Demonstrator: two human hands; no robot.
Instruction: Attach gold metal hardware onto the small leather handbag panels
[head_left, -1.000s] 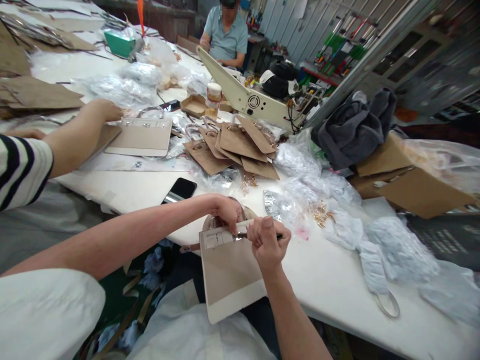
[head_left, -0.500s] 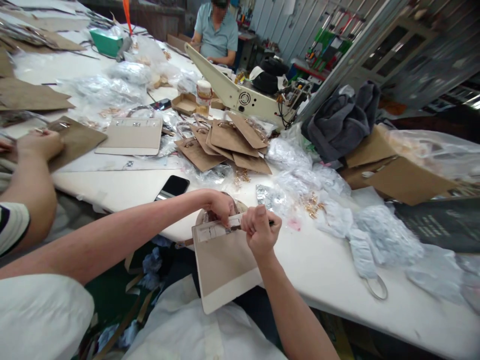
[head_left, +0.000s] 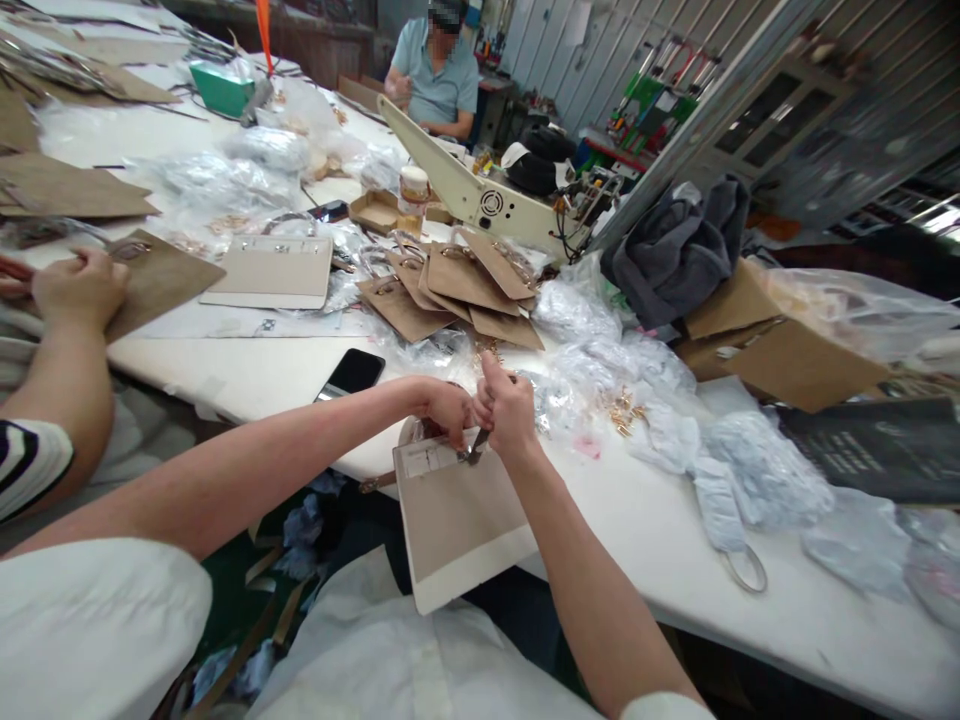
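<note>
Beige panel (head_left: pixel 457 530), head view: it slants at the lower centre of the frame, its upper edge toward the table (head_left: pixel 615 540) and its lower edge above the white-clothed lap (head_left: pixel 427 670). The left hand (head_left: pixel 450 410) bends over the panel's upper edge, fingers closed about it; from where I stand, I cannot tell the exact pinch point. The right hand (head_left: pixel 508 408), just beside, is a fist wrapped around a small dark tool (head_left: pixel 478 446), its tip at the panel's upper part. Judged by its flat face and straight edges, the panel should handle as light and fairly stiff, its smooth surface liable to slide or mark. The upper edge suits a firm hold; the pale lower border offers a steadying one. Upper centre: heaped brown pieces (head_left: pixel 471 275), beyond a phone (head_left: pixel 354 371).
</note>
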